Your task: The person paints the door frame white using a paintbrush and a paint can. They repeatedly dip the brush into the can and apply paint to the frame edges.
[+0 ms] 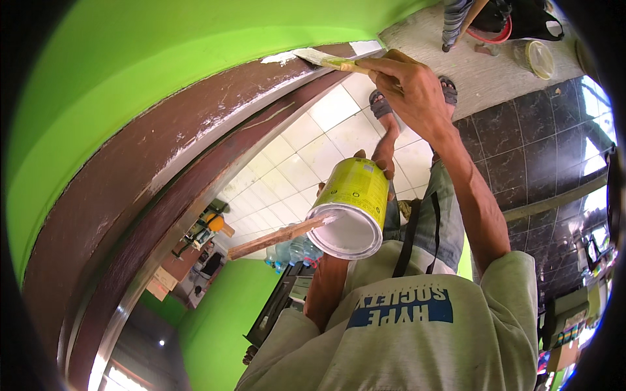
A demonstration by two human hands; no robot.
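Observation:
My right hand (pixel 411 88) is raised and closed round the handle of a paintbrush (pixel 332 62). White paint coats its bristles, which touch the brown door frame (pixel 124 163) beside a fresh white patch (pixel 279 58). Lower down, my left hand (pixel 383 161) grips a yellow-green paint can (pixel 355 189), its fingers partly hidden behind the can. White paint (pixel 349 236) shows through the tilted can's open mouth. A wooden stick (pixel 277 240) with white on its end juts out over the rim to the left.
Bright green wall (pixel 163 52) borders the frame. White floor tiles (pixel 293 153) and dark tiles (pixel 541 130) lie below. Plastic bottles (pixel 297 251) stand beyond the can. At the upper right are a clear plastic tub (pixel 540 58) and a red-rimmed bucket (pixel 492 32).

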